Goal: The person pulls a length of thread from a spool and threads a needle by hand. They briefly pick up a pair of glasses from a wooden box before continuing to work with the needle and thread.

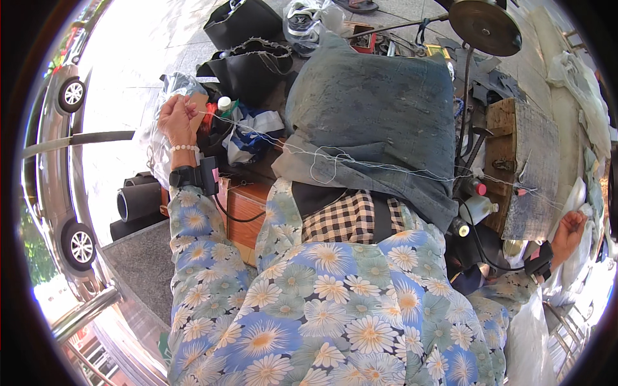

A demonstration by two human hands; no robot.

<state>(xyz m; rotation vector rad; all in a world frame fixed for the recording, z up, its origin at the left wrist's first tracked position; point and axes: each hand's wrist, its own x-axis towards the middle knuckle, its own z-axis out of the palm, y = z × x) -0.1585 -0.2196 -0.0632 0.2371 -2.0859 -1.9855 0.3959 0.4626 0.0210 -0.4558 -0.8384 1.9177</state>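
Observation:
A thin white thread (283,143) stretches across my lap from one hand to the other, with a loose loop near its middle. At the left, my left hand (177,119) pinches one end of it between thumb and fingers, above a beaded bracelet. Far to the right, my right hand (569,233) is closed with its fingers curled, and the other end of the thread runs toward it. The thread's very end there is too fine to make out. Under the thread lies a dark grey cloth (373,109) spread over my lap.
Black rubbery sheets (244,71) and clear plastic bags stand at the far left. A wooden box (505,145) with a worn board, bottles (479,207) and a black metal stand with a round wheel (486,27) are on the right. Dark rolls (138,201) lie at the left.

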